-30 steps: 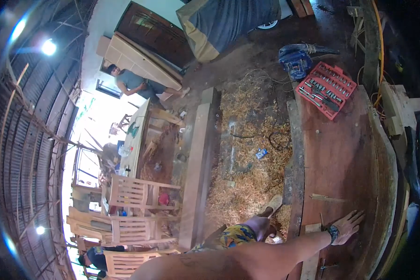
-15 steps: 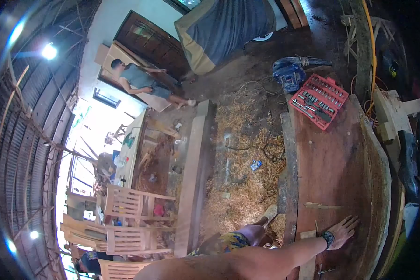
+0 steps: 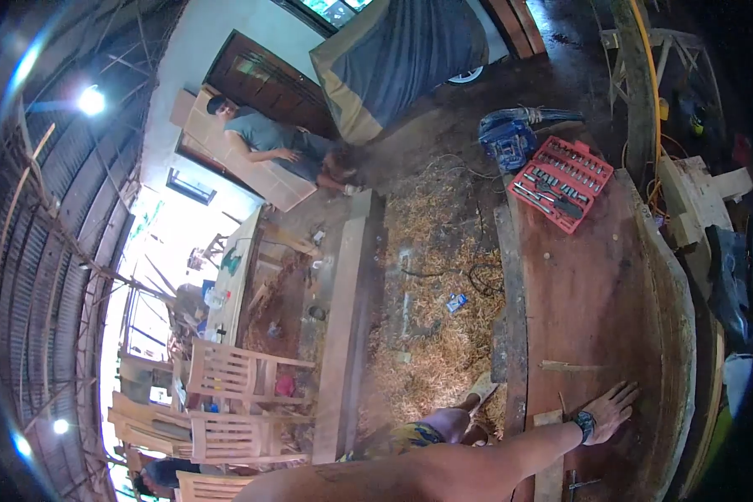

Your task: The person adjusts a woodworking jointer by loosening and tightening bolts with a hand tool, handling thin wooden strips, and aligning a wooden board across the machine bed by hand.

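My left hand (image 3: 609, 412) lies palm down on the reddish-brown wooden slab (image 3: 586, 293), its fingers spread and nothing in them. A dark band circles that wrist. Close by on the slab are a thin wood strip (image 3: 571, 366), a pale board (image 3: 547, 460) under my forearm and a small metal tool (image 3: 582, 484). At the slab's far end sits an open red socket set (image 3: 565, 184), with a blue power tool (image 3: 510, 142) beside it. My right hand is out of the frame.
Wood shavings (image 3: 435, 343) cover the floor beside a long beam (image 3: 343, 326). Wooden chairs (image 3: 234, 372) and a workbench (image 3: 236, 268) stand beyond it. A person (image 3: 263, 142) leans near a door; another person (image 3: 163, 475) is partly visible at the lower left.
The view has shifted, and the socket set sits further left in it. The person near the door has changed posture, an arm lowered. My left hand remains flat on the slab.
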`<control>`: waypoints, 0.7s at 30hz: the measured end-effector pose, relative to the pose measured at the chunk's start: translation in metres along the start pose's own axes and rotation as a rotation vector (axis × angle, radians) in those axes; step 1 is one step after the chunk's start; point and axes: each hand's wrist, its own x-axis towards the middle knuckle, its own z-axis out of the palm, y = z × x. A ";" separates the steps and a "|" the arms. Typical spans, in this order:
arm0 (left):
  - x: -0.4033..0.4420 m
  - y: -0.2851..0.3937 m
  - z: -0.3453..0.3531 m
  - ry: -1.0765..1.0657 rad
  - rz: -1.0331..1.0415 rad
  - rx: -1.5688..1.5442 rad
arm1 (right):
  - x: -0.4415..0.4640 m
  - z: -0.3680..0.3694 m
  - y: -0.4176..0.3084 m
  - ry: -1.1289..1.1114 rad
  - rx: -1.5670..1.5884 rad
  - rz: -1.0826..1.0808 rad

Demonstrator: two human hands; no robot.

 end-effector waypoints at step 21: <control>-0.002 -0.003 0.014 0.074 -0.050 -0.091 | 0.028 0.048 -0.019 0.267 0.268 0.021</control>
